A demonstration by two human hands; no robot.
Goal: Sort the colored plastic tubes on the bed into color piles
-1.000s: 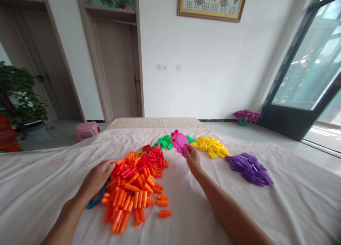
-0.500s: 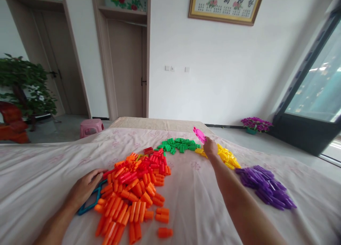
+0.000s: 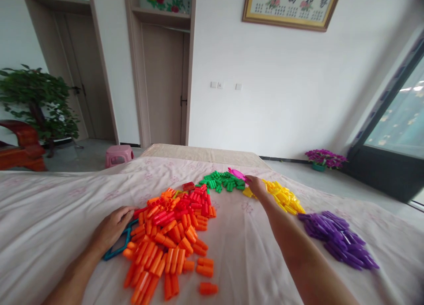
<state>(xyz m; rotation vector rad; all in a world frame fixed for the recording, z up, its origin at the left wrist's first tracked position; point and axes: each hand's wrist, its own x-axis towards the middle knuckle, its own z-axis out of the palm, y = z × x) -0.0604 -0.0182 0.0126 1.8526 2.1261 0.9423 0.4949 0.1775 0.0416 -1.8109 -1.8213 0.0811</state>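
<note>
Head view: orange pieces [image 3: 174, 258] and red pieces [image 3: 201, 200] lie mixed on the cloth [image 3: 245, 256], beside the teal frame [image 3: 116, 253]. Farther off are green pieces [image 3: 215, 181]; yellow pieces [image 3: 285, 198] and purple pieces [image 3: 338, 238] lie to the right. The right hand [image 3: 257, 186] grasps the pink piece [image 3: 237, 174] by its near end, at the green pieces, its forearm slanting inward and the hand hiding some yellow pieces. The left hand [image 3: 114, 225], palm down, reaches the red pieces' left edge, partly covering the teal frame; whether it grips, I cannot tell.
</note>
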